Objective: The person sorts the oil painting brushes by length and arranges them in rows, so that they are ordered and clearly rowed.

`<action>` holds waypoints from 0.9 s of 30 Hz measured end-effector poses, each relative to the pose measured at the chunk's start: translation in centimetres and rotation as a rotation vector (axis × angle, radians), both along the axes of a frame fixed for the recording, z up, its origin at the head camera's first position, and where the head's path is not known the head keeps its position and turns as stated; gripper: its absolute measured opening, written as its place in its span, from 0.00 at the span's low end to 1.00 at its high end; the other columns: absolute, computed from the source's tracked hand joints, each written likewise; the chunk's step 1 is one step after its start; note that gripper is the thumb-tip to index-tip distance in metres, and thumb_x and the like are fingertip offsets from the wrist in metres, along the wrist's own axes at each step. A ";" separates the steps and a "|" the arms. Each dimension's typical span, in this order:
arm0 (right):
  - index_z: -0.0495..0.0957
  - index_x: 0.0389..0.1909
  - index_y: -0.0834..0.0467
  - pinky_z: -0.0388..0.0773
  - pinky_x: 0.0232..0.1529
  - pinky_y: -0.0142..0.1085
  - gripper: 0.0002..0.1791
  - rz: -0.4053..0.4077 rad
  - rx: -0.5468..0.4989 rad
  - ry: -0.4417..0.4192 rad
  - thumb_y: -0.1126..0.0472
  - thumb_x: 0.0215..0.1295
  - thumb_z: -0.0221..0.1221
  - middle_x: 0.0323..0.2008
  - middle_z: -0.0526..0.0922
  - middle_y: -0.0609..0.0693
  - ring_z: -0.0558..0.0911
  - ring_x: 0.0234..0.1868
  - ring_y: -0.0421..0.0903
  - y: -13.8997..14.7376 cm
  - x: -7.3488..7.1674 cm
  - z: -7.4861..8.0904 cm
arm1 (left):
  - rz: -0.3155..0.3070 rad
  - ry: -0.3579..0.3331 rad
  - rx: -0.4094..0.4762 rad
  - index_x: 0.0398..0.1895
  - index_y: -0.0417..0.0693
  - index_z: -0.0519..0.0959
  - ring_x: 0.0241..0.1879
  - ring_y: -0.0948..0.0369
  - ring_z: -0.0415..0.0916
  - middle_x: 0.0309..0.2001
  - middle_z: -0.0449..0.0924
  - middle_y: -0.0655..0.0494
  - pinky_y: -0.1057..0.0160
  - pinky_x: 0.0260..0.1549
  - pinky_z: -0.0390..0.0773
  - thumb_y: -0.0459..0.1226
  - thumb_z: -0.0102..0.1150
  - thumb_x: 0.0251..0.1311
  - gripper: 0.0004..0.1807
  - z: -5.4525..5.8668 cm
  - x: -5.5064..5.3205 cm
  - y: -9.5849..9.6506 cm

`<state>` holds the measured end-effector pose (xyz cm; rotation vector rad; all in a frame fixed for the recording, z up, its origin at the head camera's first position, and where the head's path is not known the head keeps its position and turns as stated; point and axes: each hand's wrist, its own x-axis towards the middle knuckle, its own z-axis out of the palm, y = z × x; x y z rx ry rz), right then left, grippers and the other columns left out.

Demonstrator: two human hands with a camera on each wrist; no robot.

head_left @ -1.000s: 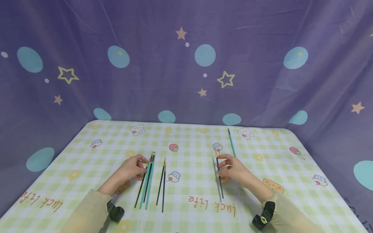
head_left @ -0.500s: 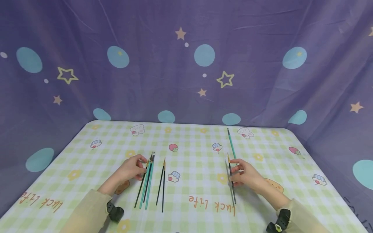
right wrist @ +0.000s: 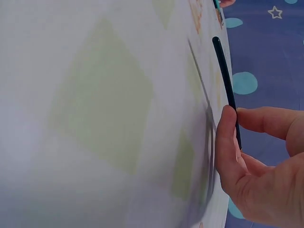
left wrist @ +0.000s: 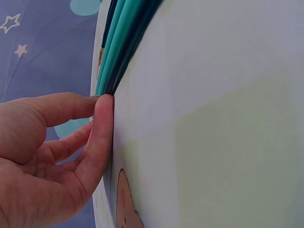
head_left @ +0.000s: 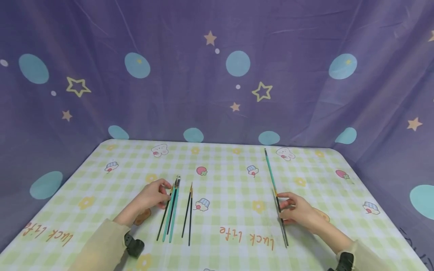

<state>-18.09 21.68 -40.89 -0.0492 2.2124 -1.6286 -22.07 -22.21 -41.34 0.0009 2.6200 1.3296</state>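
Observation:
My left hand [head_left: 154, 195] rests on the cloth at the left edge of a fanned group of paintbrushes, thumb and finger pinching a black paintbrush [head_left: 162, 223]. In the left wrist view, teal handles [left wrist: 116, 38] run close beside those fingertips. My right hand [head_left: 298, 212] holds a thin black paintbrush [head_left: 283, 226] with a gold ferrule between thumb and fingers. Its handle end [right wrist: 217, 42] tilts above its shadow in the right wrist view. A teal paintbrush [head_left: 269, 165] lies just beyond, its near end overlapped by the held brush's tip.
Two black paintbrushes [head_left: 190, 222] lie in a narrow V right of the group. A green checked tablecloth [head_left: 230, 210] with printed cakes and flowers covers the table. Behind stands a purple curtain [head_left: 190, 94] with stars and blue dots.
My right hand has moved right and toward me with the black paintbrush, bringing it in line with the teal one. The left hand and its brushes have not moved.

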 end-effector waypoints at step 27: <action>0.61 0.58 0.71 0.81 0.32 0.42 0.33 -0.005 0.114 -0.006 0.72 0.49 0.61 0.37 0.70 0.57 0.76 0.34 0.45 0.9 1.0 -0.1 | 0.004 -0.003 0.005 0.47 0.34 0.69 0.20 0.58 0.71 0.27 0.67 0.48 0.62 0.19 0.80 0.28 0.56 0.52 0.18 0.0 0.1 0.1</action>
